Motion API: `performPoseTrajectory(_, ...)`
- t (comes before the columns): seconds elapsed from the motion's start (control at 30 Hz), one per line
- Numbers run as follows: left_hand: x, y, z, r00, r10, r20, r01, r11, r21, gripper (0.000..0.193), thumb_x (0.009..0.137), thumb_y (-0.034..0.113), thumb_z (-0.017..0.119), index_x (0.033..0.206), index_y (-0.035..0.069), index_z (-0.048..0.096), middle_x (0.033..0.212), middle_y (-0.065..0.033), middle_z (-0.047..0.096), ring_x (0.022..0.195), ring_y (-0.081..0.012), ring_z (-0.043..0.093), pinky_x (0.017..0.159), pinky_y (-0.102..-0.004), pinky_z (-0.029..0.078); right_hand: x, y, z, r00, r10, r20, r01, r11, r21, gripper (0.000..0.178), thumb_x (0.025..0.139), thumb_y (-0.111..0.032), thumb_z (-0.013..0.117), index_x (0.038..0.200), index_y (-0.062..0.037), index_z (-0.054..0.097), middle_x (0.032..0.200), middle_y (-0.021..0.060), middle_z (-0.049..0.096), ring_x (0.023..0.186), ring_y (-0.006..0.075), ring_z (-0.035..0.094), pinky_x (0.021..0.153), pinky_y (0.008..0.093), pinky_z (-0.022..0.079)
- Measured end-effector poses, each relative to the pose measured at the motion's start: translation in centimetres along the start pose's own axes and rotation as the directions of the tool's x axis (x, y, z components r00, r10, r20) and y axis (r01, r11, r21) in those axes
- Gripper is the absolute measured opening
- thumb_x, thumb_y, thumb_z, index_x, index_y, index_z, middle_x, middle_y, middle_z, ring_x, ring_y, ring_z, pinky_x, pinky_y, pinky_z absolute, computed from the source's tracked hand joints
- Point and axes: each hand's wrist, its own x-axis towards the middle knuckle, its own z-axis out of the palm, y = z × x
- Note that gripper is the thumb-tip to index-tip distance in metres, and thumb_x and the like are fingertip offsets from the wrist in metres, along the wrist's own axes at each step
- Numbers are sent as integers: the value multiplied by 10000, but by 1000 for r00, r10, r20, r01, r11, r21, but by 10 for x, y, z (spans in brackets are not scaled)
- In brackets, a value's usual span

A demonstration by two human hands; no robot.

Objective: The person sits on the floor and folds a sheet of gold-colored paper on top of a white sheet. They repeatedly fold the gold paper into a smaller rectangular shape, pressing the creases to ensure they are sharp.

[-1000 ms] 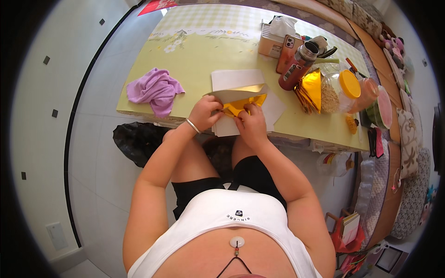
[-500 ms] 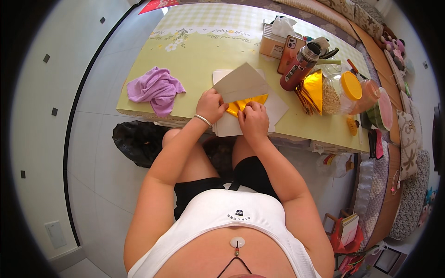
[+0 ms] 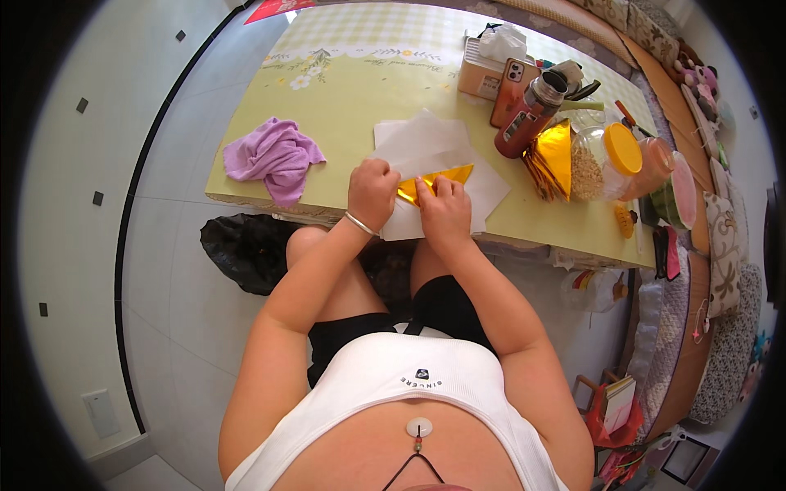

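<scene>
A folded piece of gold foil paper (image 3: 454, 175) lies on a stack of white paper sheets (image 3: 425, 139) near the table's front edge. My left hand (image 3: 374, 195), with a silver bangle at the wrist, is closed at the foil's left end, its fingertips partly hidden. My right hand (image 3: 447, 211) presses its bent fingers and thumb together on the foil's lower edge. Part of the foil is covered by the right fingers. More folded gold paper (image 3: 557, 159) stands in a bunch to the right, beside a dark red flask (image 3: 524, 127).
On the left lies a crumpled purple cloth (image 3: 277, 157). At the right stand a phone (image 3: 512, 90), a tissue box (image 3: 483, 72), a yellow-lidded jar (image 3: 602, 164) and a cut piece of watermelon (image 3: 678, 192). A black bag (image 3: 240, 252) is below the table's left side.
The raised top white sheet has dropped back toward the stack. My left hand has let its edge go and curled in at the foil. The right hand has shifted slightly left along the foil.
</scene>
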Motion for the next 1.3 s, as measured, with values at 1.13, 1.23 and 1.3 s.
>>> performPoseTrajectory(1.13, -41, 14, -5, 947, 164, 276, -187, 981, 59, 458, 864, 73, 510, 1287, -93, 571, 1375, -255, 563, 1297, -372, 538, 1122, -454, 386, 9, 106, -33, 909, -152, 388, 104, 984, 142, 462, 982, -207, 531, 1430, -99, 505, 1507, 73, 483, 1427, 224, 399, 1201, 470, 244)
performPoseTrajectory(1.23, -44, 13, -11, 962, 141, 232, -167, 981, 97, 409, 860, 92, 538, 1228, -69, 613, 1301, -232, 610, 1237, -353, 575, 1082, -438, 420, 11, 110, -36, 904, -149, 401, 57, 971, 233, 503, 949, -187, 567, 1438, -94, 500, 1523, 84, 461, 1445, 241, 372, 1212, 469, 221)
performPoseTrajectory(1.3, -31, 16, -17, 966, 149, 209, -180, 974, 138, 351, 848, 106, 569, 1151, -49, 653, 1200, -202, 663, 1151, -332, 621, 1042, -429, 447, 15, 108, -39, 895, -155, 418, 47, 965, 257, 539, 911, -183, 597, 1434, -91, 505, 1523, 86, 462, 1446, 244, 371, 1212, 475, 222)
